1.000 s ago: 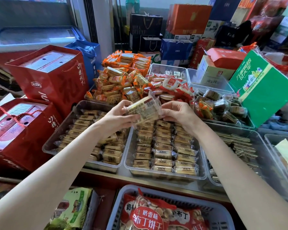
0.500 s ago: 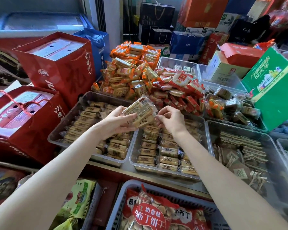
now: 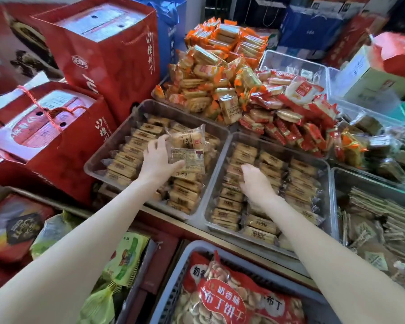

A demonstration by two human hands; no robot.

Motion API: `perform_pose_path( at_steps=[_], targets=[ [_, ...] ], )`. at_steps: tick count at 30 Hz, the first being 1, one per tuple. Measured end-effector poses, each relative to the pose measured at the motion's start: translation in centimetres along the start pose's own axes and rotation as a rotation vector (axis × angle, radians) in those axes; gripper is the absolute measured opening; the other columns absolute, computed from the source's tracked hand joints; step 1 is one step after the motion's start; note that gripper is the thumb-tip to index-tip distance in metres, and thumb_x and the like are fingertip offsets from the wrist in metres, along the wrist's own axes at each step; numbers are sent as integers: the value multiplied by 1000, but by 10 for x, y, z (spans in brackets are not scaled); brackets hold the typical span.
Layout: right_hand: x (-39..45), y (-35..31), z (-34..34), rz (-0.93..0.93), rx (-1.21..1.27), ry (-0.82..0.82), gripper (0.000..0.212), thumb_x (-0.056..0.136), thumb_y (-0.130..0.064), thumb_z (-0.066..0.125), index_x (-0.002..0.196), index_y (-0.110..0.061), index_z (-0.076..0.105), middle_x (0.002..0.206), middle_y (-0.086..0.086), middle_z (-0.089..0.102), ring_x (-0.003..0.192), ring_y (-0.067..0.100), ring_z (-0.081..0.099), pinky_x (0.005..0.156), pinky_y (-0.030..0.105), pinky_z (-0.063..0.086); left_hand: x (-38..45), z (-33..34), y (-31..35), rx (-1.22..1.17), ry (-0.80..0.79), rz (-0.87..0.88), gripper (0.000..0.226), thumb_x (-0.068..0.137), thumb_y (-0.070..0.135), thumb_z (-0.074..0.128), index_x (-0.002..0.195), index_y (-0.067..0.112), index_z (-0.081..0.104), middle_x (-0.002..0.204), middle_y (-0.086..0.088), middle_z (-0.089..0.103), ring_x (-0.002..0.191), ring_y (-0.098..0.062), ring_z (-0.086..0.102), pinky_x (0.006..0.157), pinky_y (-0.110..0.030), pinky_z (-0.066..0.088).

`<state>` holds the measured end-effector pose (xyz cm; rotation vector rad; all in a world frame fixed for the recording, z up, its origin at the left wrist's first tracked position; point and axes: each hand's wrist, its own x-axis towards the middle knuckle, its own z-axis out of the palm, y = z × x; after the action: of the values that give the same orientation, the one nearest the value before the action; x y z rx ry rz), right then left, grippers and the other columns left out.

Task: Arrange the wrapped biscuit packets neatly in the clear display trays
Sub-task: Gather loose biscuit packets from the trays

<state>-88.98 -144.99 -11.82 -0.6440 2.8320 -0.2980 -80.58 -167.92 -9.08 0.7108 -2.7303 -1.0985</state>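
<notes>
The left hand holds two packets over the left tray; the right hand seemingly rests open on the right tray's rows. Dropped carelessly, the packets could land crooked.

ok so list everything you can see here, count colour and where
clear display trays: two full of tan packets, centre, side by side
loose biscuit packets: two, tan, over the left tray
orange packets: heap, behind the trays
red packets: heap, right of the orange ones
red gift boxes: two, left
blue bag: one, behind the boxes
grey basket: one, bottom, holding a red biscuit bag
left hand: grips the loose packets
right hand: resting flat on packets in the right tray
</notes>
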Motion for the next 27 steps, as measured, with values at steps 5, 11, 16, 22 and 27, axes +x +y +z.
perform_pose_path(
  at_steps=[5,11,16,22,27],
  targets=[
    [12,-1,18,-20,-357,-45,53,91,-8,52,140,-5,31,141,17,37,129,31,37,106,37,30,-6,15,9,266,164,291,66,82,16,68,140,10,36,145,-15,31,135,-32,27,110,-46,25],
    [15,2,18,-8,-415,24,56,87,-1,54,139,-7,33,141,13,34,127,32,32,104,41,30,-9,26,3,484,266,645,66,68,-7,70,127,16,54,140,-16,42,132,-29,31,108,-48,25],
    [19,14,4,3,-106,61,57,80,-6,66,132,-9,42,135,11,33,126,30,30,107,38,28,-15,33,17,474,185,743,50,69,-5,65,116,12,64,137,-14,50,131,-30,41,110,-45,23],
    [-13,23,-58,-145,521,175,64,75,-6,76,131,-14,44,125,2,49,112,14,47,92,18,37,-12,28,65,-17,24,599,41,92,4,52,133,8,51,143,-8,42,115,-15,50,98,-19,37],
    [-51,22,-95,-99,868,11,65,75,-14,78,131,-26,46,125,-3,51,106,12,58,91,23,48,-20,20,112,-312,-150,477,32,95,15,52,127,12,57,123,0,57,105,-9,57,78,-1,41]
  ],
)
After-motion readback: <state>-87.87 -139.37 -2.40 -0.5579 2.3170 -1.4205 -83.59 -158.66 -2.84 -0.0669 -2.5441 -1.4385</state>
